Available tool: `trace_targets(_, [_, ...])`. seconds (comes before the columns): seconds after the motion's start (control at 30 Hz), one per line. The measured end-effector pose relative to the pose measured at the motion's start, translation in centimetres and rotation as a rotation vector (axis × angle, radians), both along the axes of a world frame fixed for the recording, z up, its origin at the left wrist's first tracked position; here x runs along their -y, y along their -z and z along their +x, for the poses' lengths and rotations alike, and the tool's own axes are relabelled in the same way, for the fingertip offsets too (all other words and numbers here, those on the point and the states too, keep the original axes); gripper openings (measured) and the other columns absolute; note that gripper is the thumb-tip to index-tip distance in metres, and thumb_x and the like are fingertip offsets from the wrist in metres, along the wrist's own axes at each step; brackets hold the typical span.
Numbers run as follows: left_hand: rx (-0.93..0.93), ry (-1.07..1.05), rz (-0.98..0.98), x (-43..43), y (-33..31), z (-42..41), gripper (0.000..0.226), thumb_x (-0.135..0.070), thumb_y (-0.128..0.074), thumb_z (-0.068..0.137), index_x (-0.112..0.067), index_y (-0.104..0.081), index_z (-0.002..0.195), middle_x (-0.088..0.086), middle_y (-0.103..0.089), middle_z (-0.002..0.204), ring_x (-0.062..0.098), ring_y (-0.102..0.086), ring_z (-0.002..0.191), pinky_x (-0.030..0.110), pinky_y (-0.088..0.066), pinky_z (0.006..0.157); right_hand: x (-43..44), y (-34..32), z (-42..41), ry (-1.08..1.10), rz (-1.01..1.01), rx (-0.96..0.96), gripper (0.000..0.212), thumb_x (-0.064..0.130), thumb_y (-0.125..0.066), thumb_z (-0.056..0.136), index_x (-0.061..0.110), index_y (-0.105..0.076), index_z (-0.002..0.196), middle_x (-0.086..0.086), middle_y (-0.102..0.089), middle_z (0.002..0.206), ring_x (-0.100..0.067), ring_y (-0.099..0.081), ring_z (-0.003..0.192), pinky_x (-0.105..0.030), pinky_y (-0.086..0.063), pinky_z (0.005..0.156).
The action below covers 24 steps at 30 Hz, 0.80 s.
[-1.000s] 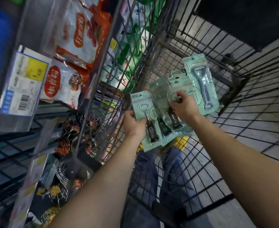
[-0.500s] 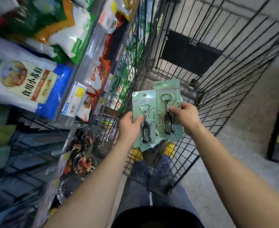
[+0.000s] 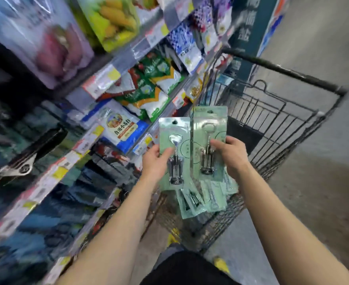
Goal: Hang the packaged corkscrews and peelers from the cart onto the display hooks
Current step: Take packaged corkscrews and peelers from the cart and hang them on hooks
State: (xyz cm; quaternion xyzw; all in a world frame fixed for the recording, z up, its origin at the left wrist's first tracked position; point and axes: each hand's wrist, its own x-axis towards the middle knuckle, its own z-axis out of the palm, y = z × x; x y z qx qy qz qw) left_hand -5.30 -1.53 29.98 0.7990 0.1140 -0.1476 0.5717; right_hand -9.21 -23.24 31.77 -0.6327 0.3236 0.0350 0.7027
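two corkscrew packs (image 3: pixel 208 140) upright, hang holes topmost, each pinched in left hand (image 3: pixel 156 161) and right hand (image 3: pixel 230 155); hooks unseen.

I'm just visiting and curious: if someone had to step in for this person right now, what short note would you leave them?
Left hand: gripping one pale green carded pack with a metal corkscrew, held upright.
Right hand: gripping a second, like green corkscrew pack, a little higher, beside the first.
More green packs hang bunched below the two; which hand holds them is hard to tell.
All are held above the black wire cart, next to the shelves of bagged food.
Done: packs lifted from the cart.
Left: no display hooks in view; find them and hang each pack by its top hole. The picture is blurred.
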Motion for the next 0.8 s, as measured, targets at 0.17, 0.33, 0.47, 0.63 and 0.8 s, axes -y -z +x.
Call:
trace_targets(0.17, [0.133,-0.136,0.014,-2.8,-5.1,-5.6,0.031,-0.02,-0.069,0.102,-0.012,-0.069,0.132,0.002,-0.075,0.123,0.013,-0.07,0.105,0.027,-0.052,0.093,-1.1,-5.0,-1.3,-0.196,-0.063,0.147,0.016,0.011,-0.076,0.095,0.007,-0.078,0.11,-0.005,-0.082,0.103,-0.022,-0.078,0.102,-0.038,-0.061,0.095])
trace_targets(0.33, [0.195,-0.322,0.02,-7.3,-9.3,-12.2,0.033,-0.026,-0.075,0.099,-0.018,-0.07,0.131,-0.003,-0.076,0.125,0.014,-0.072,0.114,0.03,-0.056,0.1,-5.2,-8.3,-3.3,-0.409,-0.054,0.252,0.024,0.012,-0.079,0.09,0.003,-0.076,0.111,-0.007,-0.081,0.108,-0.018,-0.077,0.101,-0.03,-0.061,0.091])
trace_targets(0.47, [0.277,-0.518,0.02,-12.1,-12.8,-18.4,0.029,-0.017,-0.07,0.102,-0.011,-0.07,0.13,-0.003,-0.077,0.116,0.006,-0.072,0.1,0.023,-0.055,0.093,-11.2,-11.4,-5.1,-0.602,-0.024,0.367,0.078,0.034,-0.083,0.085,0.0,-0.053,0.149,-0.003,-0.059,0.147,-0.02,-0.056,0.134,-0.04,-0.039,0.12])
trace_targets(0.63, [0.349,-0.692,0.044,-18.3,-16.1,-25.2,0.031,-0.018,-0.071,0.101,-0.007,-0.07,0.131,0.003,-0.079,0.119,0.016,-0.074,0.105,0.031,-0.057,0.1,-19.1,-14.9,-8.6,-0.728,0.021,0.474,0.07,0.019,-0.078,0.093,0.001,-0.047,0.154,-0.008,-0.055,0.154,-0.023,-0.052,0.141,-0.044,-0.038,0.122])
trace_targets(0.8, [0.427,-0.894,0.079,-25.7,-18.3,-34.2,0.036,-0.027,-0.075,0.096,-0.009,-0.071,0.127,0.002,-0.08,0.121,0.022,-0.074,0.115,0.049,-0.054,0.111,-29.3,-17.3,-13.4,-0.961,0.009,0.529,0.032,0.025,-0.081,0.088,0.015,-0.077,0.118,0.002,-0.079,0.116,-0.019,-0.072,0.112,-0.041,-0.053,0.108])
